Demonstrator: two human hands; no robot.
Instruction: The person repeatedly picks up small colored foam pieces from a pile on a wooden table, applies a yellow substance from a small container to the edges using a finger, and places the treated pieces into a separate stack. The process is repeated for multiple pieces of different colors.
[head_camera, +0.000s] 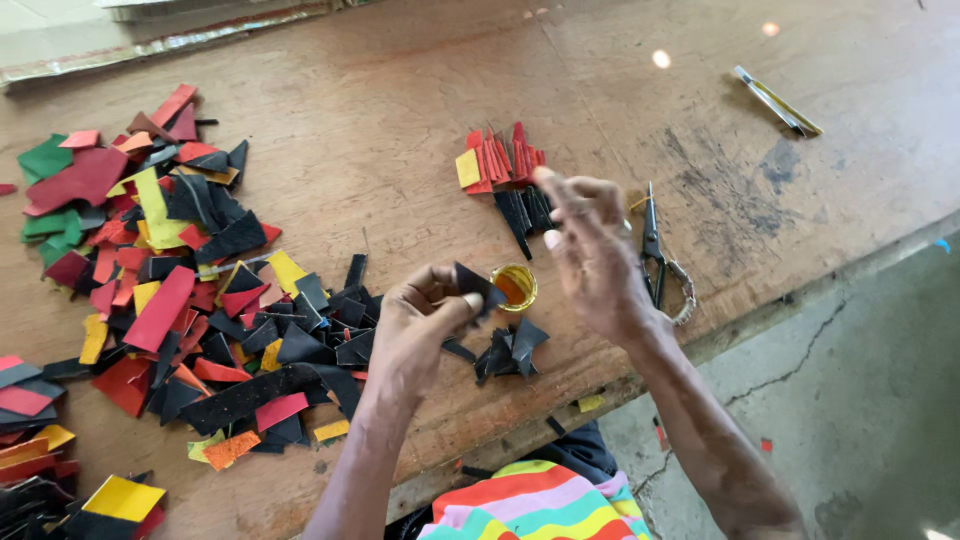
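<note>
Now left hand (420, 325) pinches a black scrap (478, 286) just beside a small cup (514, 287) of orange-yellow glue. Right hand (592, 250) hovers above, fingers (556, 200) loosely spread, holding nothing.

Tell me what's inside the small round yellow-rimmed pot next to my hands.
The small round yellow-rimmed pot holds an orange-brown liquid, probably glue. Its near left edge is covered by the black triangular scrap pinched in the left hand.

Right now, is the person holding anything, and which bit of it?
The left hand pinches a small black scrap by its lower corner, between thumb and fingers. The right hand is open and holds nothing.
</note>
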